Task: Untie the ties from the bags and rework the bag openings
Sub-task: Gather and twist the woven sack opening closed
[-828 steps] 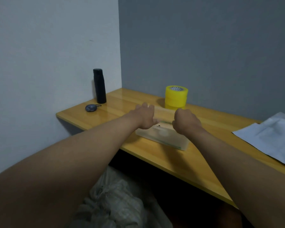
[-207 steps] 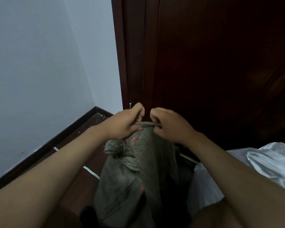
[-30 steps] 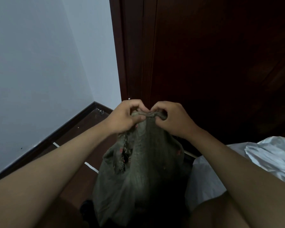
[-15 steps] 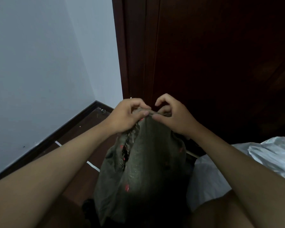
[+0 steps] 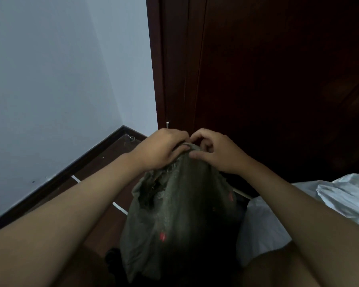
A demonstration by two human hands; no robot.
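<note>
A grey-green woven bag (image 5: 180, 214) with small red marks hangs in front of me, gathered to a narrow top. My left hand (image 5: 160, 150) is clenched around the bunched top of the bag from the left. My right hand (image 5: 218, 154) touches the same top from the right, thumb and forefinger curled at the fold, the other fingers loose. A frayed hole shows on the bag's upper left side. The tie itself is hidden under my fingers.
A dark wooden door (image 5: 267, 79) stands right behind the bag. A white wall (image 5: 50, 79) with a dark skirting board runs on the left. A white plastic bag (image 5: 274, 220) lies at the lower right on the brown floor (image 5: 104, 166).
Over the last second my right hand loosened its full grip and now picks at the bag's top with its fingertips. The left hand keeps its hold.
</note>
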